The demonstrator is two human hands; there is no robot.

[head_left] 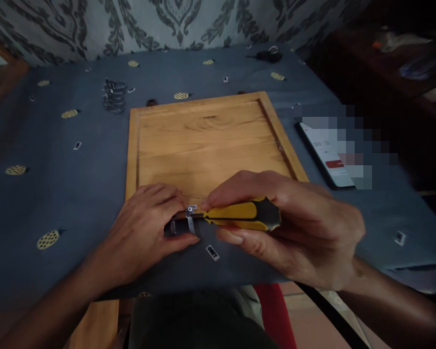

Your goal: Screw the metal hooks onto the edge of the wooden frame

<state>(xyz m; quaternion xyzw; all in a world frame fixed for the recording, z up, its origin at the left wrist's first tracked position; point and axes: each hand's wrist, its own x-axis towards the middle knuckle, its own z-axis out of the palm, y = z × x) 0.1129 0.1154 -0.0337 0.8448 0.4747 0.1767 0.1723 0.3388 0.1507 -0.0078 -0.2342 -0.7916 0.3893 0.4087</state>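
A wooden board [203,150] with a raised frame lies on the cloth-covered table in front of me. At its near edge sits a small metal hook [191,224] with a cross-head screw showing at its top. My left hand [141,230] is closed about that edge, fingers above and thumb below, steadying the hook. A yellow and black screwdriver [236,214] is gripped by its handle in my right hand [308,230]. Its shaft points left toward the hook; whether the tip touches the screw I cannot tell.
Several metal hooks [114,99] lie in a row at the back left. A phone [323,155] rests right of the board, partly blurred out. Keys [269,55] lie near the far edge of the blue tablecloth [58,189]. A patterned curtain [181,24] hangs behind.
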